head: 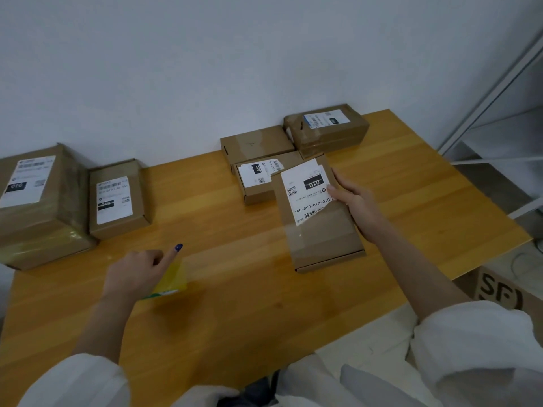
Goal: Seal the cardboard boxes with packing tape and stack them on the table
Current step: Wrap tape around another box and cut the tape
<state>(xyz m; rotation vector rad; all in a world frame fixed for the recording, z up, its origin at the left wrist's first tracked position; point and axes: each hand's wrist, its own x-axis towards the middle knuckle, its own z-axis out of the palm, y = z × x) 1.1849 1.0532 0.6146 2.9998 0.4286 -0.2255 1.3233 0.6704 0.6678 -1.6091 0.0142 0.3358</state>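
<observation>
A flat cardboard box [320,230] with a white shipping label lies on the wooden table [235,304], right of centre. My right hand [354,205] grips its right edge, thumb on the label. A strip of clear tape [235,254] stretches from the box's near part leftward to a yellowish tape roll [172,282] gripped in my left hand [135,274], index finger extended.
Two labelled boxes stand at the left: a big one [38,207] and a smaller one [117,198]. Three more boxes [258,145] cluster by the wall behind the held box. A metal shelf [499,127] rises at the right; a printed carton [499,292] sits below the table edge.
</observation>
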